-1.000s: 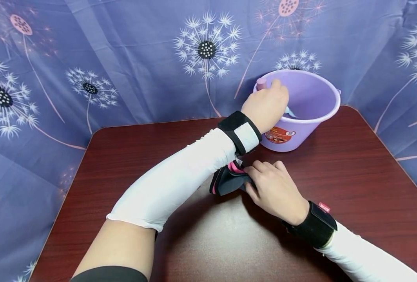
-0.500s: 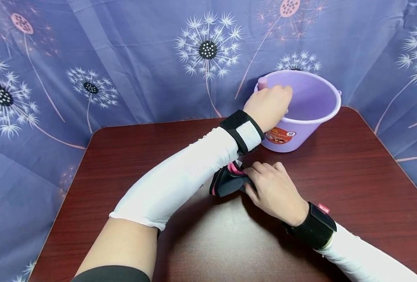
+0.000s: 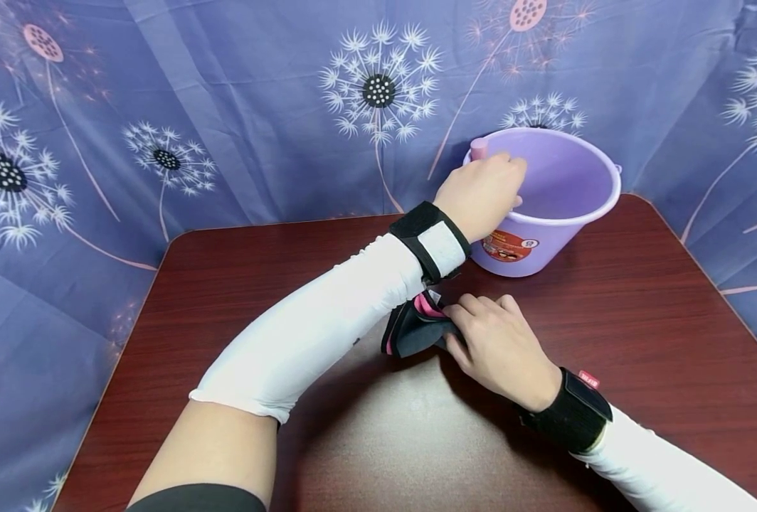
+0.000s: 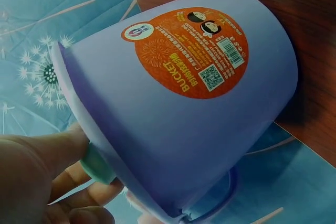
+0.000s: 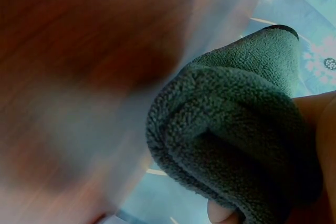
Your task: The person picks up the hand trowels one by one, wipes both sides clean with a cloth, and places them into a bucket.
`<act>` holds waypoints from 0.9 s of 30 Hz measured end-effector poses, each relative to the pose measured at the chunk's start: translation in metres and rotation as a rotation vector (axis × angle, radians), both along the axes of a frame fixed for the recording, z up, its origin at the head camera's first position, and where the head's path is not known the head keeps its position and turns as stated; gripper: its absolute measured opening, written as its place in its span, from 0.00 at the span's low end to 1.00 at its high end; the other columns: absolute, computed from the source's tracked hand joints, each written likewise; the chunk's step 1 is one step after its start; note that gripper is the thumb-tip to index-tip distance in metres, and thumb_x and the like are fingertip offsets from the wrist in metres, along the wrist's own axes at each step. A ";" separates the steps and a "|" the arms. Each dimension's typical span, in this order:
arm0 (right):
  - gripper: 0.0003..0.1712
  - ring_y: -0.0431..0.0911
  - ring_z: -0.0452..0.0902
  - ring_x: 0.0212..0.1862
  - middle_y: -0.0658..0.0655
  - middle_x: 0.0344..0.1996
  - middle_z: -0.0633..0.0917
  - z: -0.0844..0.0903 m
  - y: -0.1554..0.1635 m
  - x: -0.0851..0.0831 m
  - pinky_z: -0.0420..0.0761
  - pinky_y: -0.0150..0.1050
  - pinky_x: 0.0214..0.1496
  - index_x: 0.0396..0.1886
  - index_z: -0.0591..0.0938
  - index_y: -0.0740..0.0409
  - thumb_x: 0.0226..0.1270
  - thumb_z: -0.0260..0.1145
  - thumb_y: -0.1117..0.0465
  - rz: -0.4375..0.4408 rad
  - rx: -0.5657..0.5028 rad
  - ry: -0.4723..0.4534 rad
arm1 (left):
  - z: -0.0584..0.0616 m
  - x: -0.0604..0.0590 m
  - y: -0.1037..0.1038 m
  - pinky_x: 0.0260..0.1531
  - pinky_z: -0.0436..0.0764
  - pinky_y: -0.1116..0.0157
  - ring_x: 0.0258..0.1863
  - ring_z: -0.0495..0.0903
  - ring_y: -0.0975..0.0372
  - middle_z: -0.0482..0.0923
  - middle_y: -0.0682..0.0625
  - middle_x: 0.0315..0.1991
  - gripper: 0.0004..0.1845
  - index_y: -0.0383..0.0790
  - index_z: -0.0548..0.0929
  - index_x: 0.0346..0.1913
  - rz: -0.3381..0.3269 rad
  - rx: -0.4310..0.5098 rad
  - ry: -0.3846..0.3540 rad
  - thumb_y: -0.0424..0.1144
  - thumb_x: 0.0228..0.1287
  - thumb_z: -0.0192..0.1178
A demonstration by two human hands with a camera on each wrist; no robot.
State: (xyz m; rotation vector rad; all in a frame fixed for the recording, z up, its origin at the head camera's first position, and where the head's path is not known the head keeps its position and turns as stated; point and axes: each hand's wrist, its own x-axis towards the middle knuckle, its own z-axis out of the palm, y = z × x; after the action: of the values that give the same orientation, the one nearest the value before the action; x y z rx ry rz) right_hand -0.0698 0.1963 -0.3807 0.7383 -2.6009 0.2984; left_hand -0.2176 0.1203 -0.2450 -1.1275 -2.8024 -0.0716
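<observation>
My left hand [image 3: 481,195] is at the near-left rim of a lilac bucket [image 3: 545,249], its fingertips hidden inside. In the left wrist view, thumb and fingers pinch a mint-green piece [image 4: 98,163] at the rim; its kind cannot be told. Beside the knuckles stands the bucket handle's pink grip [image 3: 479,148]. My right hand [image 3: 500,348] grips a folded dark grey cloth [image 3: 420,334] with black edging and a pink part, nearer on the table. In the right wrist view the cloth [image 5: 226,124] is fuzzy and curled over, the fingers mostly hidden behind it.
The dark red wooden table [image 3: 660,341] has rounded far corners. Behind and beside it hangs a blue curtain [image 3: 257,107] with dandelion prints. The bucket stands upright near the back edge, its orange label [image 3: 506,245] facing me. My left forearm passes above part of the cloth.
My left hand shifts slightly right, then back left, at the bucket's rim. The pale blue piece seen by its fingers a second ago is hidden in the head view. My right hand stays still.
</observation>
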 end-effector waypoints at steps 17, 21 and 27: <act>0.12 0.51 0.79 0.36 0.52 0.33 0.79 0.002 0.001 0.000 0.66 0.48 0.39 0.43 0.86 0.59 0.65 0.67 0.56 -0.015 0.006 -0.021 | 0.011 0.010 -0.039 0.41 0.84 0.63 0.41 0.84 0.63 0.78 0.53 0.53 0.23 0.46 0.79 0.60 -0.010 0.122 0.083 0.60 0.80 0.55; 0.12 0.51 0.79 0.36 0.52 0.34 0.80 0.003 0.001 -0.001 0.66 0.48 0.39 0.43 0.85 0.59 0.65 0.67 0.56 -0.008 0.001 -0.013 | 0.016 0.013 -0.051 0.42 0.84 0.62 0.43 0.83 0.62 0.78 0.52 0.54 0.26 0.46 0.78 0.64 0.007 0.169 0.067 0.62 0.79 0.56; 0.12 0.52 0.78 0.35 0.53 0.33 0.80 0.006 0.002 -0.003 0.66 0.49 0.39 0.42 0.85 0.60 0.64 0.67 0.57 -0.006 -0.007 -0.003 | 0.024 0.021 -0.073 0.40 0.80 0.64 0.40 0.79 0.64 0.77 0.53 0.51 0.25 0.46 0.80 0.62 0.022 0.272 0.030 0.62 0.79 0.56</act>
State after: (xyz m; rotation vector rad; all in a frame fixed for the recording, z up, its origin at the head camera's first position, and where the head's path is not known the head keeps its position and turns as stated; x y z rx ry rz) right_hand -0.0733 0.1984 -0.3744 0.7280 -2.6029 0.3064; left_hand -0.1967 0.0470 -0.2210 -1.0231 -2.6744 -0.4157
